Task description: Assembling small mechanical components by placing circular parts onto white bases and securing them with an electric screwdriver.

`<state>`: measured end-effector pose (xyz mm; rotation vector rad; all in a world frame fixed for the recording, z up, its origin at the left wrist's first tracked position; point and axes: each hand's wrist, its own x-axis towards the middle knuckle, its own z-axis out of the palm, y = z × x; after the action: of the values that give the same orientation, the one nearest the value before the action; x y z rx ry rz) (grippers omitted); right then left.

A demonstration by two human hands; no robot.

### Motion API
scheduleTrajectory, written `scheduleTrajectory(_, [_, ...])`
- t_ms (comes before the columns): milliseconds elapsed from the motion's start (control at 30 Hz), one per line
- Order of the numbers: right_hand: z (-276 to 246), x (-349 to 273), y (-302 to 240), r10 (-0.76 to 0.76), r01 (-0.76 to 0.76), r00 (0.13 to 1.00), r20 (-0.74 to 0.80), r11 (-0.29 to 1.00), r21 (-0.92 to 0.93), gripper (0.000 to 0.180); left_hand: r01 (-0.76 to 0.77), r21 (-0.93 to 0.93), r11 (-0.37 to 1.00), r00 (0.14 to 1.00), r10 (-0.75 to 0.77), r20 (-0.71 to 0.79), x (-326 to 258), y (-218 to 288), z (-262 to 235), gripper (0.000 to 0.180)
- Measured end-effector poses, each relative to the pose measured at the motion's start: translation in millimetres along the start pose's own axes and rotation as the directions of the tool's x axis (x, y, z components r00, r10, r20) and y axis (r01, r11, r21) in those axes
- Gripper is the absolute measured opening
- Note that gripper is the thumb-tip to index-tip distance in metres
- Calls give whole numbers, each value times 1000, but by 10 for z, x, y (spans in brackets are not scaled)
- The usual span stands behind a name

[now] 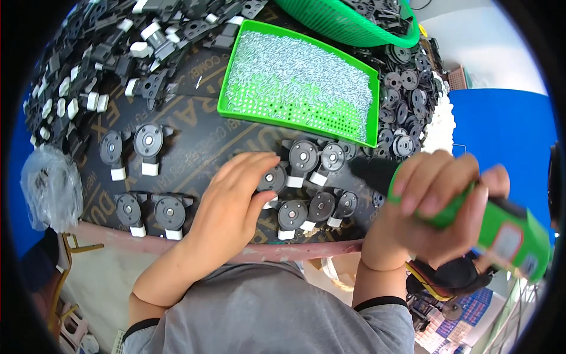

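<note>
My right hand (439, 203) is wrapped round a green and black electric screwdriver (501, 236). The tool's dark nose points left across the table, and the hand is slightly blurred. With thumb and fingers, my left hand (230, 197) grips a round black part (273, 178) that lies on the table, partly hidden by the hand. Right of it sit several assembled black parts, each a disc on a bracket with a white tab, such as this disc part (303, 157). More of them lie left of my left hand, including another disc part (148, 140).
Small silvery screws (295, 65) fill much of a bright green tray (236, 112) beyond my hands. A green basket (330, 26) of black pieces stands behind it. Loose black brackets (156, 85) heap at the far left, black discs (404, 112) at the right. A clear plastic bag (52, 187) lies left.
</note>
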<state>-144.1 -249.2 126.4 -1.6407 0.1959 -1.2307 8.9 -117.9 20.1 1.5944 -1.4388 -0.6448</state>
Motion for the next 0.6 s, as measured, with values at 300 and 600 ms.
scheduleTrajectory(300, [386, -349, 256, 77, -68, 987, 141, 995, -70, 23, 0, -81, 997, 1000, -2, -25, -42, -75, -4, 44])
scheduleTrajectory(600, [297, -191, 289, 161, -146, 944, 287, 987, -74, 23, -15, 5, 1000, 999, 15, -48, -39, -28, 26, 44])
